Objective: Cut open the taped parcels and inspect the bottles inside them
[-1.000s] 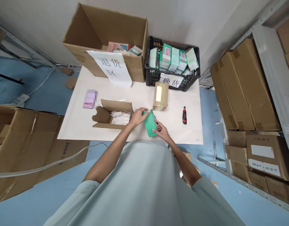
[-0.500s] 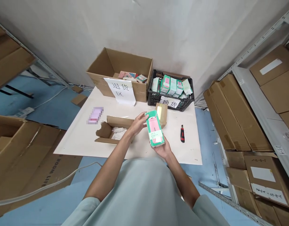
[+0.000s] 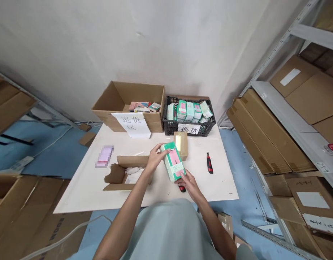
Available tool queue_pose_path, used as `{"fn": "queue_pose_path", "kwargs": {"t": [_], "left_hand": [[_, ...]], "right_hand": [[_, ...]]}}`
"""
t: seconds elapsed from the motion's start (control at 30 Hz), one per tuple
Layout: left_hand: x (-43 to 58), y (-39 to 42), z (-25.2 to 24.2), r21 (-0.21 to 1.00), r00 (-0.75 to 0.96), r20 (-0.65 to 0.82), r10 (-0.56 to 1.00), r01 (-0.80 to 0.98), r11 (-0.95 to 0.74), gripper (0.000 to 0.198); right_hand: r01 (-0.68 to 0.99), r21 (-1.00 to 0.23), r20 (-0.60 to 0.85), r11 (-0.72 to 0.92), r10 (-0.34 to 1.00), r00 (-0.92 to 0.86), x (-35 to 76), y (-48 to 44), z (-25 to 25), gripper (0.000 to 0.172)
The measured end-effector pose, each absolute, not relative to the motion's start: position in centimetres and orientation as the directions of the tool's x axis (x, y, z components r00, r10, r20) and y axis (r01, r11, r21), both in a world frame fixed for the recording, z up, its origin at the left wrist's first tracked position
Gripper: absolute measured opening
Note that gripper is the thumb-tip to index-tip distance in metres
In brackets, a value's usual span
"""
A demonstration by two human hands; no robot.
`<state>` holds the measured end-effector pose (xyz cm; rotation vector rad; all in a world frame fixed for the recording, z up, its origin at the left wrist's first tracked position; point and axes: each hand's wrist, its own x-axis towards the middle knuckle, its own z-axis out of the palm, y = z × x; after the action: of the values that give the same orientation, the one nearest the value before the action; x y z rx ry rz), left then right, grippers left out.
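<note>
I hold a green and pink product box (image 3: 173, 165) above the near middle of the white table (image 3: 85, 187). My left hand (image 3: 155, 157) grips its far top corner. My right hand (image 3: 188, 184) supports its near bottom end from below, fingers curled round it; a small dark red thing shows under that hand. An opened cardboard parcel (image 3: 127, 172) with white padding lies just left of my hands. A small taped brown box (image 3: 181, 144) stands right behind the product box.
A large open carton (image 3: 120, 104) with a paper sign and a black crate (image 3: 188, 124) of similar green boxes stand at the table's far edge. A red-black utility knife (image 3: 209, 163) lies to the right. Stacked cartons (image 3: 253, 133) fill shelves on the right, more boxes (image 3: 22, 213) sit at left.
The box was turned from its plain green side to show its pink front and lifted off the table. The camera tilted up, showing more wall.
</note>
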<state>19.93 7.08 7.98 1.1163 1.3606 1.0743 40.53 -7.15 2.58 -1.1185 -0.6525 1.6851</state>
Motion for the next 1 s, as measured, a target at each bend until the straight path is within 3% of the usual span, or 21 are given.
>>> {"fn": "queue_pose_path", "kwargs": {"t": [0.13, 0.37, 0.47, 0.63, 0.77, 0.87, 1.0], "left_hand": [[22.0, 7.9, 6.7, 0.978, 0.028, -0.198, 0.980, 0.067, 0.195, 0.070], [27.4, 11.3, 6.3, 0.999, 0.057, -0.006, 0.998, 0.041, 0.004, 0.087], [29.0, 13.1, 7.0, 0.999, 0.064, 0.039, 0.997, 0.023, -0.040, 0.090], [28.8, 17.4, 9.8, 0.975, -0.014, 0.214, 0.977, 0.062, -0.213, 0.073], [25.7, 19.8, 12.2, 0.945, -0.063, 0.314, 0.947, 0.120, -0.305, 0.056], [22.1, 18.9, 12.0, 0.951, -0.097, 0.287, 0.953, 0.149, -0.271, 0.047], [17.1, 14.4, 8.5, 0.984, -0.243, 0.105, 0.964, 0.164, -0.066, 0.038]], "right_hand": [[-0.447, -0.831, -0.343, -0.332, 0.938, -0.058, 41.1, -7.2, 2.6, 0.065], [-0.499, -0.851, -0.238, -0.165, 0.968, 0.086, 42.4, -2.9, 5.0, 0.050], [-0.469, -0.881, -0.149, -0.061, 0.977, 0.154, 42.2, 1.6, 6.9, 0.052], [-0.468, -0.881, -0.018, 0.071, 0.983, 0.184, 40.6, 13.2, 11.3, 0.065], [-0.543, -0.839, -0.165, -0.037, 0.968, 0.188, 39.1, 21.3, 13.6, 0.079], [-0.525, -0.847, -0.216, -0.082, 0.956, 0.200, 38.4, 22.7, 11.9, 0.078], [-0.408, -0.900, -0.226, -0.156, 0.966, 0.128, 36.9, 17.9, 5.2, 0.061]]}}
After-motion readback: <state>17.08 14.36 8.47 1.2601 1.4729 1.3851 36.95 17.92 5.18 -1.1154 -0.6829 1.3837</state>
